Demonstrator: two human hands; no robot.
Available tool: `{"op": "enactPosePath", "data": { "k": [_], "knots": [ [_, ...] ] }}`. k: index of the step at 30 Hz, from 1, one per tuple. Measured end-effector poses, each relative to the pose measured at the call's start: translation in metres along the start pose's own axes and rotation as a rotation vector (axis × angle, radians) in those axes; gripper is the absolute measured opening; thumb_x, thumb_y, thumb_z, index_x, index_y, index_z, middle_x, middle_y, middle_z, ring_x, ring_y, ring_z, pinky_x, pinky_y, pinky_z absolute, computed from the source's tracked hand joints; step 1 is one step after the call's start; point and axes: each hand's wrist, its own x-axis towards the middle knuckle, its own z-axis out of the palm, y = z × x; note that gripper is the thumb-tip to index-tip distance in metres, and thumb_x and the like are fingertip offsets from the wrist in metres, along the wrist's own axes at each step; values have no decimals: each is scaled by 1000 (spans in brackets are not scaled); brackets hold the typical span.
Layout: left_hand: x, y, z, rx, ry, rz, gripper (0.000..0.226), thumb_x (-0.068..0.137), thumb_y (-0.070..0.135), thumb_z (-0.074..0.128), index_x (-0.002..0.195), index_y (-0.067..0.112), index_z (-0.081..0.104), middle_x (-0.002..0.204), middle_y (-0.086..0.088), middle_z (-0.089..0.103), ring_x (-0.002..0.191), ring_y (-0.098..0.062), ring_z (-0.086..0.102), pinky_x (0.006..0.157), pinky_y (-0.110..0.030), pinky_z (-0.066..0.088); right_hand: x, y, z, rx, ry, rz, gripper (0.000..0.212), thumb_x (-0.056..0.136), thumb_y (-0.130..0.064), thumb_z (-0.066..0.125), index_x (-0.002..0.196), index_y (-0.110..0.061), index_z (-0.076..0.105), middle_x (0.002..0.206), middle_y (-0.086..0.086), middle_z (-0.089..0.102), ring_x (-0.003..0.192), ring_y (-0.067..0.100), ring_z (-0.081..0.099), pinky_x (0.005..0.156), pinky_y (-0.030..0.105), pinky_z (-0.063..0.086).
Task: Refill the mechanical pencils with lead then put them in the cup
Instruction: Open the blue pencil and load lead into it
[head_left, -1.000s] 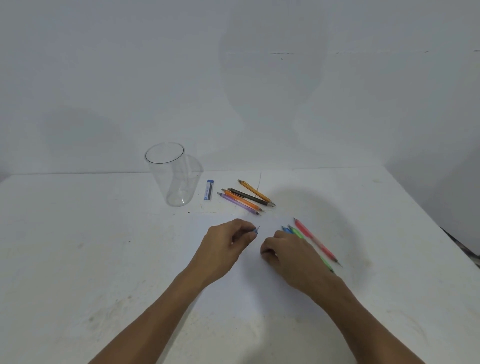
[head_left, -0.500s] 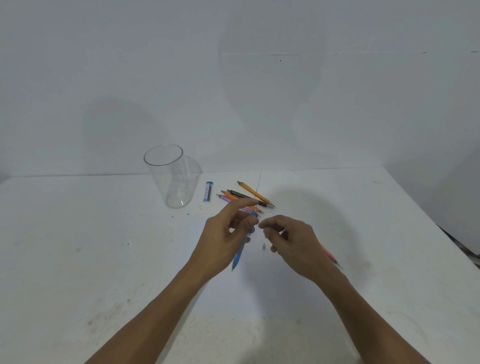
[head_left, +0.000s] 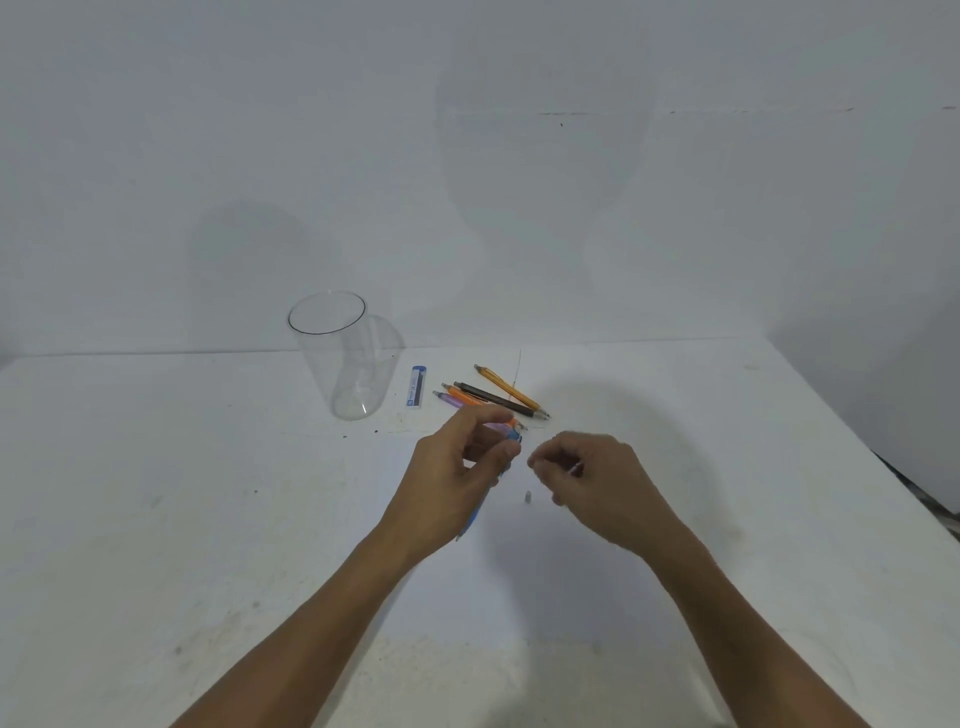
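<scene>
My left hand (head_left: 457, 483) holds a blue mechanical pencil (head_left: 475, 512) off the table, top end up by my thumb and tip pointing down towards me. My right hand (head_left: 597, 483) hovers just right of the pencil's top, thumb and forefinger pinched together; I see nothing between them. A tiny grey piece (head_left: 527, 496) lies on the table between my hands. The clear cup (head_left: 337, 358) stands upright at the back left. A blue-and-white lead case (head_left: 415, 387) lies beside it.
Yellow-orange (head_left: 511, 389), black (head_left: 493, 399), orange (head_left: 464, 395) and purple (head_left: 448, 399) pencils lie in a group behind my left hand. A thin lead stick (head_left: 518, 371) rests by them. The white table (head_left: 156, 519) meets a wall behind; its right edge runs diagonally.
My left hand has lifted the blue pencil off the table and turned it upright. My right hand rose from the pencils on the right. The small grey piece now lies between my hands.
</scene>
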Motion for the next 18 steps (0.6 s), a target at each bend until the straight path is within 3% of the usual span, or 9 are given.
{"op": "enactPosePath", "data": {
  "k": [2,5,8,18],
  "knots": [
    [0,-1,1,1,-1,-23,16,92,27,62,107,33,59,90,23,65,82,9,61,65,-1,44,-2,4,6,-232,-142,-21,12,94,-25,60,100,-23,70,93,-10,69,80,3,61,83,17,47],
    [0,-3,2,3,-3,-44,19,91,30,63,110,32,63,91,27,64,86,11,60,70,-6,49,-3,11,22,-356,-259,26,14,94,-29,59,105,-25,67,99,-7,68,88,7,61,87,20,50],
    [0,-3,1,3,-11,-47,20,90,31,64,111,30,64,94,23,66,88,9,61,77,-10,52,0,15,29,-367,-274,62,17,94,-31,59,109,-24,66,102,-4,68,90,9,60,89,20,49],
    [-3,3,-2,-38,-41,-44,16,93,27,62,107,34,61,97,25,64,93,10,60,77,-2,45,3,20,28,-341,-253,70,15,96,-28,57,109,-24,63,105,-4,67,93,10,60,89,21,49]
  ]
}}
